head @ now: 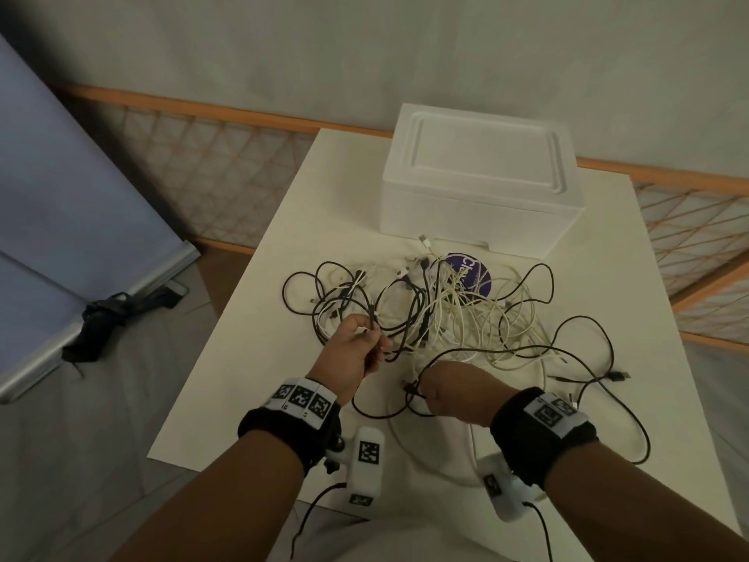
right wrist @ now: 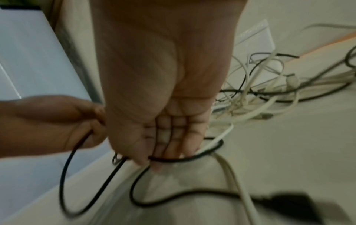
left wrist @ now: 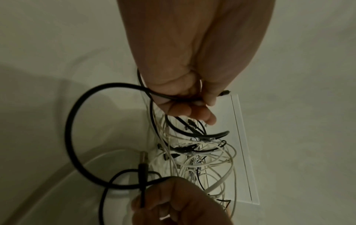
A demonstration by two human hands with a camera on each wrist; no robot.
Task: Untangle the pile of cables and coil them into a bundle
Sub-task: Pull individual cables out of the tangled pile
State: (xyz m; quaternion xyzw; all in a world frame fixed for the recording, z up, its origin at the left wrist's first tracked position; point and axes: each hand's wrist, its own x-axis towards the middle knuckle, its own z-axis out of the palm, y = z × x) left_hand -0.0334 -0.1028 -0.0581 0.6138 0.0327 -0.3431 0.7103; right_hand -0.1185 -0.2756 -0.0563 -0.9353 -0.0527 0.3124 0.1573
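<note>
your left hand [head: 352,350] pinches a thin black cable [left wrist: 77,126] at the near-left edge of the tangled pile of black and white cables [head: 437,314] on the white table [head: 243,379]. your right hand [head: 454,389] pinches the same black cable near its plug, just in front of the pile. a slack loop hangs between both grips. white foam box [head: 482,188] sits behind the pile.

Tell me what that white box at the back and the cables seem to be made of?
White box: likely foam polystyrene; matte, thick-walled, soft moulded edges. Cables: black and white, probably rubber or plastic sheathing, since they loop limply; metal-looking plug ends. The left hand and the right hand each pinch a black one.
</note>
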